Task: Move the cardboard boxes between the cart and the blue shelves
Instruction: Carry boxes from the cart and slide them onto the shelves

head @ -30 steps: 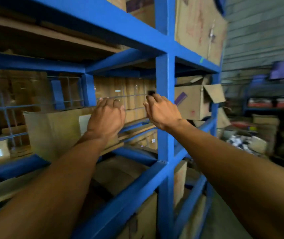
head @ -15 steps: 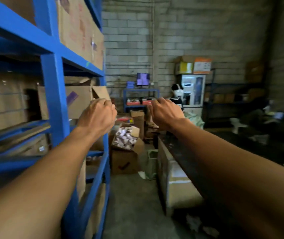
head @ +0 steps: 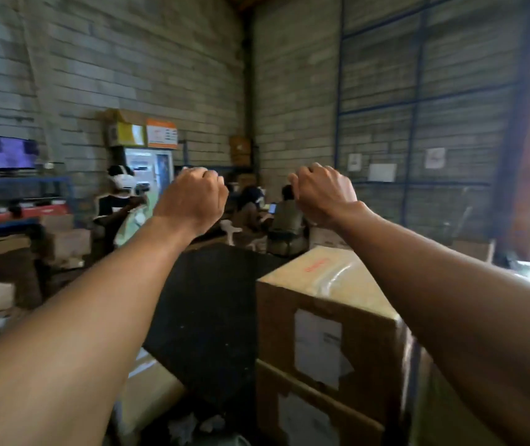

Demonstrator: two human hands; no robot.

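Observation:
Both my arms reach forward at chest height. My left hand (head: 193, 197) and my right hand (head: 323, 193) are seen from the back, fingers curled under, with nothing in them. Below my right forearm two cardboard boxes stand stacked: the upper box (head: 331, 317) has a shiny taped top and a white label, and the lower box (head: 308, 413) carries a torn white label. Neither hand touches a box. A black flat surface (head: 212, 304) lies left of the stack. The blue shelves with boxes are out of view.
Another pale box (head: 151, 391) sits low at the left of the black surface. People (head: 284, 214) sit at the back near a fridge (head: 149, 169). A blue rack with a monitor (head: 11, 152) and loose boxes (head: 67, 243) fills the left. Bright doorway at right.
My view has swung right, away from the blue shelves to the room and the stacked boxes. Both hands stayed raised in front of me and curled tighter, holding nothing.

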